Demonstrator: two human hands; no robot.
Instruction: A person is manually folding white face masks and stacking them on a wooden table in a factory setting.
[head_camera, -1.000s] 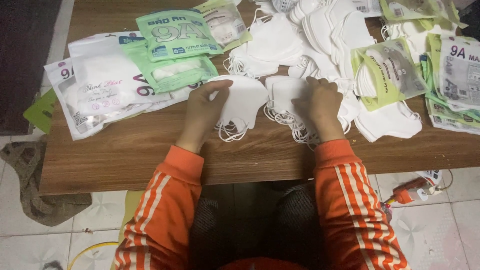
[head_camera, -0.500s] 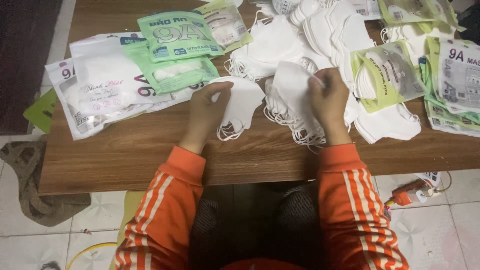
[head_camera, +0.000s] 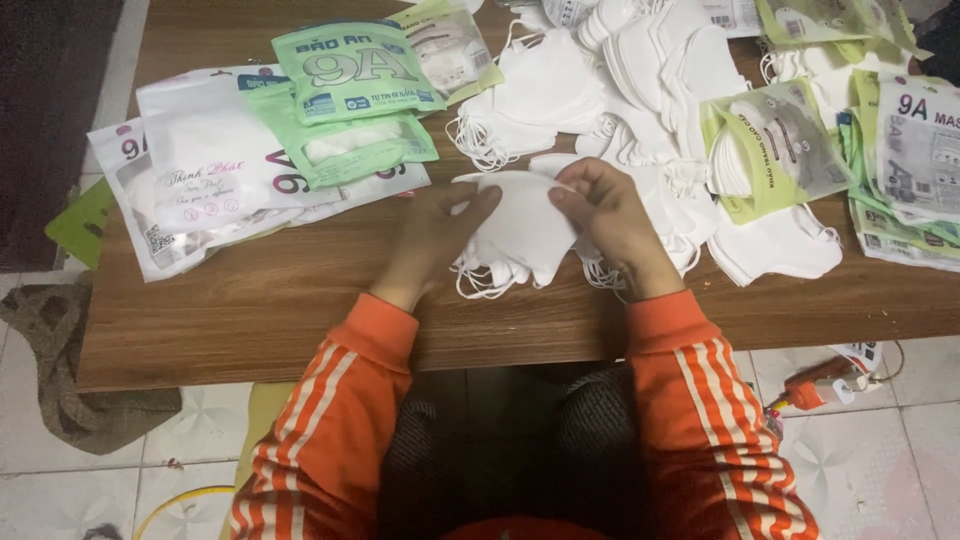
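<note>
Both hands, left hand (head_camera: 435, 235), right hand (head_camera: 610, 215), grasping white mask stack (head_camera: 520, 230), green packets (head_camera: 350, 110) upper left

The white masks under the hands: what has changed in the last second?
The right hand lifted masks from its own stack and carried them left; now both hands hold one joined stack of white masks, the left hand at its left edge. The green packets and the wooden table stayed as before.

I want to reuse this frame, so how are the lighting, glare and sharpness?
Head view: dim, warm light; glare on the glossy green packet; white masks at top nearly washed out; left hand and right hand on the mask stack look slightly soft; corners darken.
</note>
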